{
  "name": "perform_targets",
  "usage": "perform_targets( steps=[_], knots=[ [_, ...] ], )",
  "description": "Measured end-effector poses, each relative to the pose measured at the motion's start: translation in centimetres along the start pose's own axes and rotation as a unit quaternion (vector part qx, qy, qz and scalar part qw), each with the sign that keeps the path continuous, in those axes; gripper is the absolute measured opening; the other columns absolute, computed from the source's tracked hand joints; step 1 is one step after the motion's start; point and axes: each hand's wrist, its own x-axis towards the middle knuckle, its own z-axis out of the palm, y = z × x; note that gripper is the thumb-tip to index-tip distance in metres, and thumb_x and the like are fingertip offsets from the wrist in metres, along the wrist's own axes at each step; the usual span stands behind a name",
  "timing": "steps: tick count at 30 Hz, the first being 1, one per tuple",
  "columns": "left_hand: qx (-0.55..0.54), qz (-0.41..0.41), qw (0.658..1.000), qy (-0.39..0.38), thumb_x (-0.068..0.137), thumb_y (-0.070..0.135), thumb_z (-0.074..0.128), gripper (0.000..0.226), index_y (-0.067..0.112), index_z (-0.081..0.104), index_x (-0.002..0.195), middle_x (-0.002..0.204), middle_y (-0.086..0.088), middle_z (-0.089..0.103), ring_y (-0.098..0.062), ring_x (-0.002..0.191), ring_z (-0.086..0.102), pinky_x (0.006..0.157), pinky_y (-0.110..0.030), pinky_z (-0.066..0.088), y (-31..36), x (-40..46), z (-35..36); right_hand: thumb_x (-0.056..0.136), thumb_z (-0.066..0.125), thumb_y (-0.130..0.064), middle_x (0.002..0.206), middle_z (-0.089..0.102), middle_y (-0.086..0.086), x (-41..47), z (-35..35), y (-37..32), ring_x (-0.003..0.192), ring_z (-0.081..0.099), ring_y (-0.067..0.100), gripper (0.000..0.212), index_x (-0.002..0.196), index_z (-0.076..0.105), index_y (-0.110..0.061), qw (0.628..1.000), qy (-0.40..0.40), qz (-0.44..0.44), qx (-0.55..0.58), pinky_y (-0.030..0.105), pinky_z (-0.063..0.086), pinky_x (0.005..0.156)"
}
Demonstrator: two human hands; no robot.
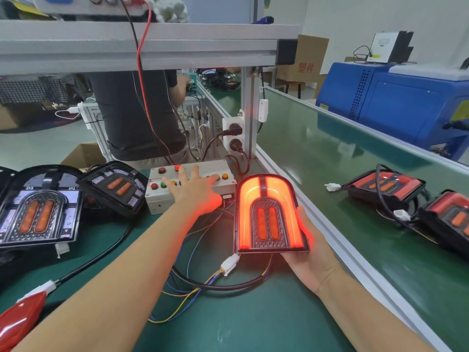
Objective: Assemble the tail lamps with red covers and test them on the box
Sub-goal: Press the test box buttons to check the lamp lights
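Two bare hands are working at a green bench: the right hand (308, 252) is cupping a lit tail lamp (269, 215) from beneath and along its right edge, holding it face-up just beside the aluminium rail, while the left hand (196, 190) is lying flat and spread on the test box (189, 185), fingers open, the index fingertip resting on a button near the box's right end. The lamp's arched red cover is glowing brightly, casting red light on both hands, and its two amber ovals are sitting in the middle. A black cable is looping from under the lamp to a white connector (229, 264) joined to coloured wires running toward the box. Left of the box, two uncovered lamp bodies (38, 212) are lying on the mat. Across the rail, two red-covered lamps (385, 188) are resting unlit on the conveyor belt (330, 153). A loose red cover (17, 318) is lying at the lower left.
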Motion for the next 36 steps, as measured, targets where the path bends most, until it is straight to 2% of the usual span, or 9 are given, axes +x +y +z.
perform_targets(
  steps=[9,16,22,26,29,33,36],
  knots=[
    [0.004,0.018,1.0,0.026,0.077,0.027,0.051,0.071,0.048,0.031,0.141,0.159,-0.002,0.004,-0.032,0.145,-0.01,0.107,-0.067,-0.009,0.0,-0.1,0.5,0.085,0.054,-0.049,0.117,0.071,0.008,0.1,0.0,0.0,0.106,0.068,0.02,0.041,0.107,0.076,-0.022,1.0,0.008,0.001,0.004,0.037,0.05,0.093],
    [0.018,0.02,0.998,0.052,0.077,0.023,0.051,0.064,0.045,0.042,0.136,0.157,-0.005,0.011,-0.033,0.145,-0.007,0.107,-0.065,-0.011,0.3,-0.1,0.0,0.086,0.057,-0.045,0.123,0.067,0.012,0.3,-0.4,0.0,0.118,0.06,0.027,0.043,0.113,0.072,-0.017,0.999,0.019,0.003,0.041,0.046,0.041,0.107],
    [0.052,0.031,0.997,0.055,0.08,0.03,0.051,0.06,0.042,0.042,0.138,0.157,-0.008,0.012,-0.035,0.144,-0.006,0.105,-0.067,-0.013,0.5,-0.3,0.1,0.086,0.058,-0.044,0.121,0.067,0.013,0.1,-0.1,-0.3,0.112,0.063,0.028,0.041,0.112,0.073,-0.015,0.999,0.023,0.002,0.039,0.046,0.044,0.103],
    [0.05,0.031,0.997,0.053,0.081,0.031,0.051,0.06,0.042,0.04,0.139,0.156,-0.008,0.012,-0.036,0.144,-0.006,0.105,-0.067,-0.013,0.5,-0.3,-0.1,0.086,0.056,-0.042,0.108,0.073,0.008,-0.2,0.4,-0.8,0.096,0.071,0.021,0.032,0.095,0.079,-0.021,1.0,0.013,0.002,0.017,0.039,0.053,0.087],
    [0.053,0.036,0.996,0.055,0.082,0.031,0.052,0.06,0.042,0.038,0.14,0.156,-0.008,0.012,-0.036,0.144,-0.007,0.105,-0.067,-0.013,0.6,-0.4,0.0,0.086,0.054,-0.043,0.104,0.075,0.006,-0.5,0.4,-1.0,0.092,0.072,0.018,0.033,0.095,0.079,-0.023,1.0,0.006,0.002,0.005,0.034,0.058,0.075],
    [0.044,0.044,0.997,0.054,0.08,0.028,0.05,0.059,0.04,0.042,0.137,0.157,-0.006,0.011,-0.034,0.144,-0.008,0.106,-0.066,-0.013,0.6,-0.4,-0.3,0.089,0.052,-0.045,0.113,0.072,0.008,-0.8,-0.1,-1.1,0.099,0.07,0.021,0.038,0.104,0.076,-0.02,1.0,0.006,0.006,-0.001,0.039,0.05,0.088],
    [0.03,0.045,0.997,0.063,0.081,0.026,0.05,0.062,0.037,0.037,0.14,0.158,-0.004,0.008,-0.032,0.144,-0.009,0.106,-0.065,-0.012,0.5,-0.4,-0.2,0.089,0.05,-0.047,0.116,0.071,0.009,-0.8,-0.1,-1.1,0.103,0.069,0.021,0.042,0.107,0.076,-0.019,1.0,0.0,0.016,-0.009,0.039,0.049,0.09]
  ],
)
